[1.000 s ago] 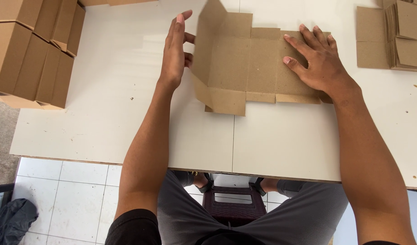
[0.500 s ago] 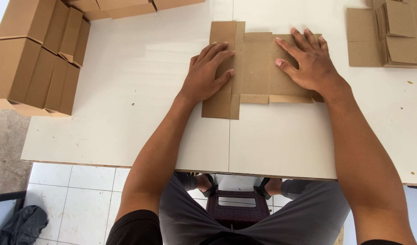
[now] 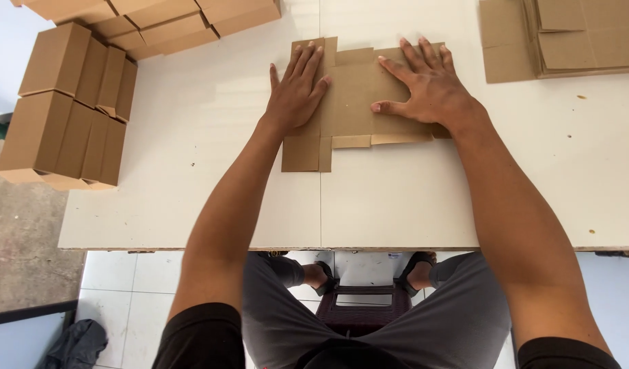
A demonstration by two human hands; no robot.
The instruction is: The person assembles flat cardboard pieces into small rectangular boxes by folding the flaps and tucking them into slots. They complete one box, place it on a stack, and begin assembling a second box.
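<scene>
1. White table (image 3: pixel 191 171): work surface over pale floor tiles.
2. Folded boxes (image 3: pixel 68 102): ranked at far left; flat blanks (image 3: pixel 567 41) stacked far right.
3. Cardboard blank (image 3: pixel 359 102): lies flat at table centre.
4. Left hand (image 3: pixel 297 89) and right hand (image 3: pixel 427 85): fingers spread wide, palms pressing blank flat, apparently creasing folds.

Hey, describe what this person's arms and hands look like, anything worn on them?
Both arms are bare from the shoulder area down, with short black sleeves just showing at the bottom edge. The left hand and right hand are bare too: no gloves, rings, watch or wristbands visible. Fingernails look short.
</scene>
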